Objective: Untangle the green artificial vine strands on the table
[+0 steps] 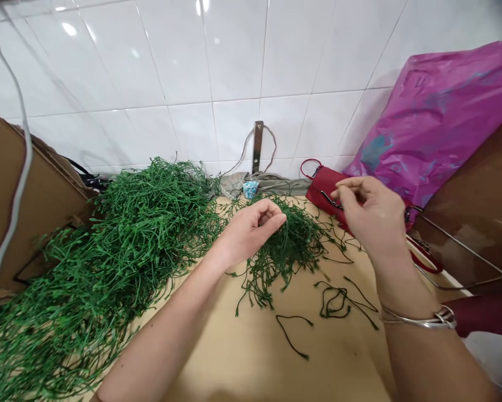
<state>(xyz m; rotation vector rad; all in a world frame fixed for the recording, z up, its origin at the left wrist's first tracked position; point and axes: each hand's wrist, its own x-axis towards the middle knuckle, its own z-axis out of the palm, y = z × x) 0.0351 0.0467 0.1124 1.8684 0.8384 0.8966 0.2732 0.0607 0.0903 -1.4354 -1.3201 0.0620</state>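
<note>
Green vine strands (290, 248), under left fingers (271, 215), right fingers (345, 190) just beside

1. 9 o'clock: green artificial strands (142, 234), plastic-looking, matt.
2. 9 o'clock, far edge: corrugated cardboard (20, 184), rough, matt.
3. 12 o'clock: white ceramic tiles (183, 56), glossy; steel bracket (258, 146), dull.
4. 2 o'clock: magenta plastic sheet (439, 111), shiny, creased.
5. 3 o'clock: red bag (324, 187), smooth, semi-gloss.
6. 5 o'clock: metal bangle (418, 321), polished.
7. 6 o'clock: tan tabletop (251, 357), smooth.
</note>
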